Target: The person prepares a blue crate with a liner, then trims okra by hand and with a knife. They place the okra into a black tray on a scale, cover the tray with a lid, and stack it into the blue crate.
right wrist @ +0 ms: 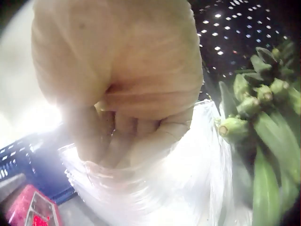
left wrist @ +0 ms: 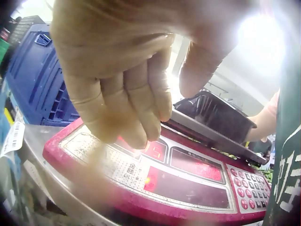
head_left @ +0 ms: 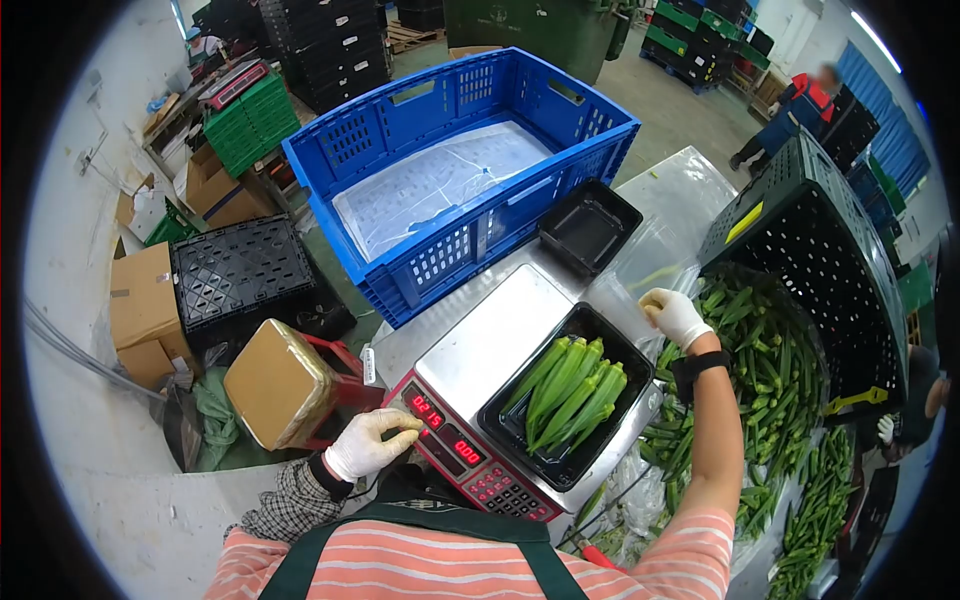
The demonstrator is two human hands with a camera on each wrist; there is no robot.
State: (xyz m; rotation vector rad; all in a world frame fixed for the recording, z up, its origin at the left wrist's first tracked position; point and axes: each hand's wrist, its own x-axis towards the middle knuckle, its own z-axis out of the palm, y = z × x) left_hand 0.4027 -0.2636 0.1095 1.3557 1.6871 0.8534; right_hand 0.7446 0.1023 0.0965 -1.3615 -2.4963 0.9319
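My gloved left hand [head_left: 368, 443] is at the scale's display edge, fingers loosely bent and nothing held; in the left wrist view its fingers [left wrist: 136, 103] overlap the panel. The red-edged digital scale [head_left: 505, 335] shows red figures, 0.215 and 0.00. On its metal plate a black plastic tray [head_left: 490, 420] holds several green okra pods [head_left: 565, 385], side by side. My gloved right hand [head_left: 675, 318] is between this tray and a heap of loose okra [head_left: 765, 370]. Its fingers [right wrist: 127, 136] are loosely bent over clear plastic sheeting [right wrist: 155, 193], with nothing seen in them.
A large blue crate [head_left: 480, 215] with a pale liner stands beyond the scale. Another black tray [head_left: 590, 228] sits by its near corner. A dark perforated crate [head_left: 815, 240] is tipped behind the okra. At left is a box-topped red stool [head_left: 345, 385]; a person [head_left: 800, 110] is farther back.
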